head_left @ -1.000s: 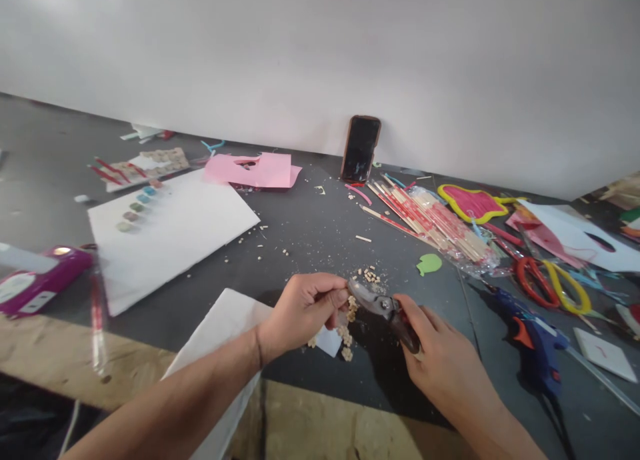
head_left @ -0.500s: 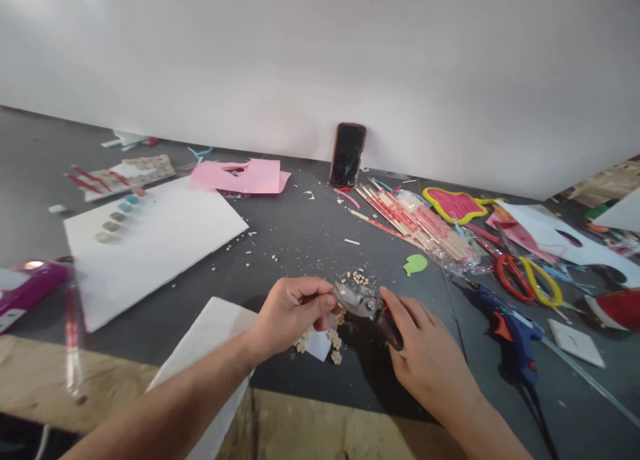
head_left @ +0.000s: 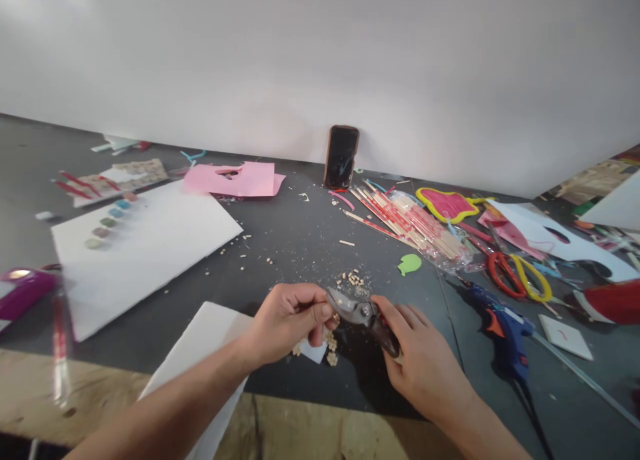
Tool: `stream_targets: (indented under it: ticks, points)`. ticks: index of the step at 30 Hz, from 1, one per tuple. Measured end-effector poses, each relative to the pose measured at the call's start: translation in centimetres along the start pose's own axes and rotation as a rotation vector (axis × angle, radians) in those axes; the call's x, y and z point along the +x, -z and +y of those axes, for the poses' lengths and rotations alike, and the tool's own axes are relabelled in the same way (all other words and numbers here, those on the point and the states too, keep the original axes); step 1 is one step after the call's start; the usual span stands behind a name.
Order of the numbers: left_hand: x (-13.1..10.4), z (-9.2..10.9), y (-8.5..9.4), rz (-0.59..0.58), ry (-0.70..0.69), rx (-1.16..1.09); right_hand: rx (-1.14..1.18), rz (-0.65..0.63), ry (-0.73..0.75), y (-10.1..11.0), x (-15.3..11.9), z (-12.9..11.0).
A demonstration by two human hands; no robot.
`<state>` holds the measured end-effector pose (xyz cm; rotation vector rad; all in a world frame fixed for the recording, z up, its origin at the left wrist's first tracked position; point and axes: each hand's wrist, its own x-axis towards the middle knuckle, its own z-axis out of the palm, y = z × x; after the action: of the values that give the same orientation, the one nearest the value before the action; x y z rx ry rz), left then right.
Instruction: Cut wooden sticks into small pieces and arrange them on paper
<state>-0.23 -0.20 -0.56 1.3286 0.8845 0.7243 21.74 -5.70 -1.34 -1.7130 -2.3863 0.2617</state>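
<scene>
Both hands meet over the desk [head_left: 310,247]: right hand [head_left: 425,367] grips the cutters [head_left: 363,313], left hand [head_left: 287,317] pinches something small at the blades, so chips [head_left: 354,278] collect below.

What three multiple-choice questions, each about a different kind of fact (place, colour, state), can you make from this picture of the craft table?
1. Where does the dark phone stand?
A. flat on the white sheet
B. upright against the white wall
C. in the left hand

2. What colour is the small balloon-shaped paper cutout?
A. green
B. blue
C. pink

3. What does the right hand hold?
A. the blue glue gun
B. nothing
C. the metal cutting pliers

Answers: 1 B, it leans on the wall at the table's back edge. 2 A, it is plainly green on the dark table. 3 C, its fingers close around the pliers' handles.
</scene>
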Motion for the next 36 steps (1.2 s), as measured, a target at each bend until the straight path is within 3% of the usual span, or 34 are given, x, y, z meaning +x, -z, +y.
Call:
stream_targets:
  ticks: [6,15,26,36]
  points:
    - [0.14,0.13,-0.11,0.004,0.002,-0.021,-0.028,-0.013,-0.033,-0.10,0.03,0.02]
    - [0.61,-0.32,-0.28,0.093,-0.014,-0.068,-0.172,0.091,-0.042,0.06,0.48,0.11]
    - [0.53,-0.44,-0.28,-0.011,0.029,-0.077,-0.119,0.060,0.010,-0.31,0.32,0.52]
    - [0.32,-0.42,-0.24,-0.029,0.045,-0.136,-0.045,0.006,-0.019,-0.39,-0.17,0.32]
